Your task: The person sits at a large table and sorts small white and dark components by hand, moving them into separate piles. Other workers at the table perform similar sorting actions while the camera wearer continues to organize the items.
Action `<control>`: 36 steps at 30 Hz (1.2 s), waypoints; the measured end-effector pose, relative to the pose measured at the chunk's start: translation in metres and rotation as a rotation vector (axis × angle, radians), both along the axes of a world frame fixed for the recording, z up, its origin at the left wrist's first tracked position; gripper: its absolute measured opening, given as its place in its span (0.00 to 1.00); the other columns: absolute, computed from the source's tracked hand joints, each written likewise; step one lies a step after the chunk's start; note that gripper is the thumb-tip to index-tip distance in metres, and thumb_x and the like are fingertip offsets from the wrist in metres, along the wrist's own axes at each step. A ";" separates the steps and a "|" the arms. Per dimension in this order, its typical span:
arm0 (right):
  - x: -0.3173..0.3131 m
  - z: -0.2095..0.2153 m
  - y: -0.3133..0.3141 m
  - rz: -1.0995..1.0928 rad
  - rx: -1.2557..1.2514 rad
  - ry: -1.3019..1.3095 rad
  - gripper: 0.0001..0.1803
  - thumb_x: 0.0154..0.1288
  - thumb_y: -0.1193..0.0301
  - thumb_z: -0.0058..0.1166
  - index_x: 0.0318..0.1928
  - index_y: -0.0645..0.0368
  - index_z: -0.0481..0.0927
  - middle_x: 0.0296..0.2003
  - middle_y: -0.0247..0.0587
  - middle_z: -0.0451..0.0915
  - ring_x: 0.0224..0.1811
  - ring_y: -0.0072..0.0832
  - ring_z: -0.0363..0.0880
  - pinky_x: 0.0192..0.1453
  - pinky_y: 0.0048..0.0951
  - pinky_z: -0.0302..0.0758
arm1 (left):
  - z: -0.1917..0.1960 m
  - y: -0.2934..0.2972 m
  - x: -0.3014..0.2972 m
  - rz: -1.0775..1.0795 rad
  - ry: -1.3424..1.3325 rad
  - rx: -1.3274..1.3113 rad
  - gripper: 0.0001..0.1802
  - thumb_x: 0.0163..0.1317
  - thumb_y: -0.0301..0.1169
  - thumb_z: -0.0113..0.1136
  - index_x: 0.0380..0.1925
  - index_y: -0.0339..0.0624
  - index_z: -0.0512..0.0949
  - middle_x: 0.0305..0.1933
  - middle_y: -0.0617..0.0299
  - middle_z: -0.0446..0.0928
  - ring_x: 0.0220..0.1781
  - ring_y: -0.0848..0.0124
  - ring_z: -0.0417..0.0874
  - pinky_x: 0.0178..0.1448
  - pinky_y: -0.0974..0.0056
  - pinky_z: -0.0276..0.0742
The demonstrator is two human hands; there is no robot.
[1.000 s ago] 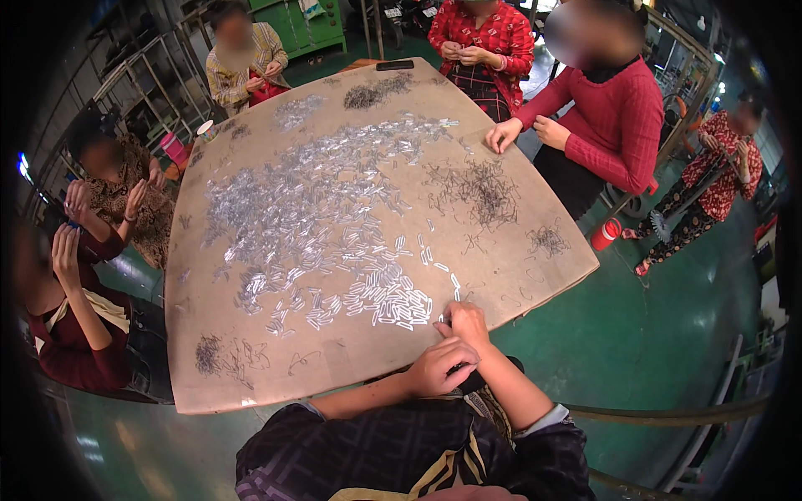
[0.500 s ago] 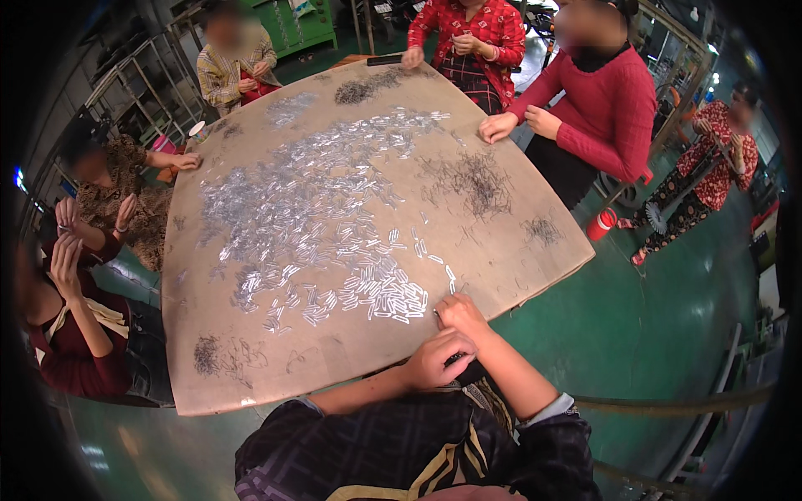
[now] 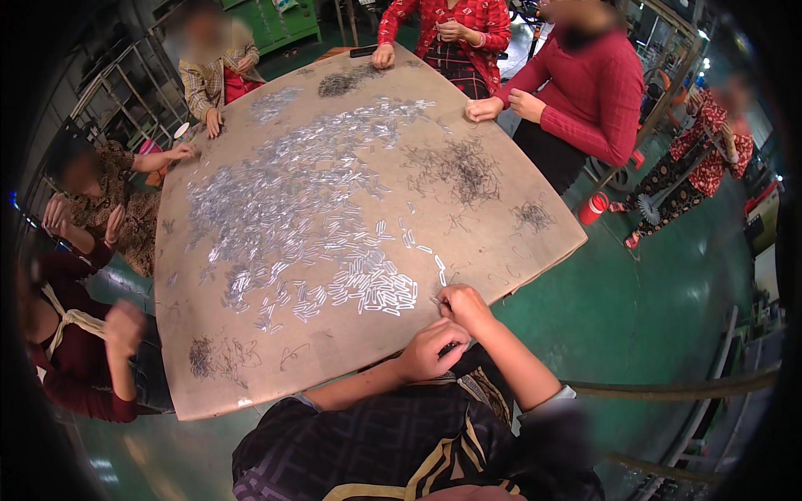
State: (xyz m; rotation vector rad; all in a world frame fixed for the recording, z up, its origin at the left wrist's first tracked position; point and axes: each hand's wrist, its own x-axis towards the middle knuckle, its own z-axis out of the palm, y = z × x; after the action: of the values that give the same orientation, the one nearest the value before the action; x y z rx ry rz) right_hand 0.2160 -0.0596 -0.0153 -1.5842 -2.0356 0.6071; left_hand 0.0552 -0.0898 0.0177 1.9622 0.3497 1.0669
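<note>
Both hands sit at the table's (image 3: pixel 276 367) near edge, about 5 o'clock on the board: the left hand (image 3: pixel 430 351) just off the rim, the right hand (image 3: pixel 464 305) on it. Directly ahead at 12 o'clock a dense spread of small silver pieces (image 3: pixel 292 200) blocks the middle. Toward 1 o'clock lie dark wire tangles (image 3: pixel 464 167), with bare board between them and the silver. At 7 o'clock the near-left corner is mostly bare, save a small dark clump (image 3: pixel 202 357). Other people's hands rest along the far rim at 10, 12 and 1 o'clock.
</note>
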 end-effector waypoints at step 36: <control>0.035 0.065 -0.094 -0.313 0.103 0.400 0.06 0.56 0.79 0.62 0.35 0.63 0.83 0.28 0.40 0.82 0.27 0.27 0.78 0.32 0.26 0.74 | -0.007 0.029 0.020 0.014 0.279 -0.125 0.07 0.56 0.24 0.65 0.35 0.37 0.80 0.31 0.55 0.79 0.29 0.64 0.80 0.34 0.63 0.75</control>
State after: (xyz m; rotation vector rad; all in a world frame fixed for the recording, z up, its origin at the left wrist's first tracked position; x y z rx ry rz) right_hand 0.2512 -0.1532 0.0493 -1.5342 -1.4700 0.6290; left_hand 0.0755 -0.0606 0.0109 1.9988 0.5684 0.7595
